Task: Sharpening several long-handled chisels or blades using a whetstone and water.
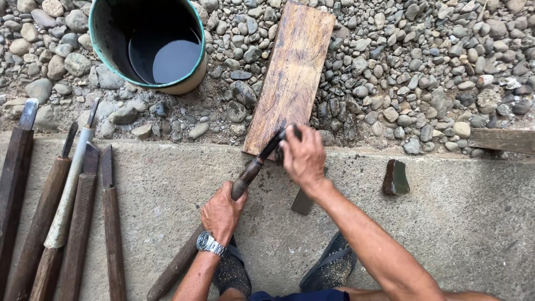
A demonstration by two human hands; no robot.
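**Holding a long tool on a board**

Gripping the long wooden tool (245, 179), the left hand (222, 212) wraps its handle. The right hand (304, 157) presses closed over its tip on the wooden board's (292, 72) near end, at the concrete floor's (446, 223) edge. A bucket (147, 42) sits on gravel.

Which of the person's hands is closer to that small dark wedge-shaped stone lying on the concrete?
Right. The right hand is just left of the wedge-shaped stone, at the chisel's tip; the left hand grips its handle farther away.
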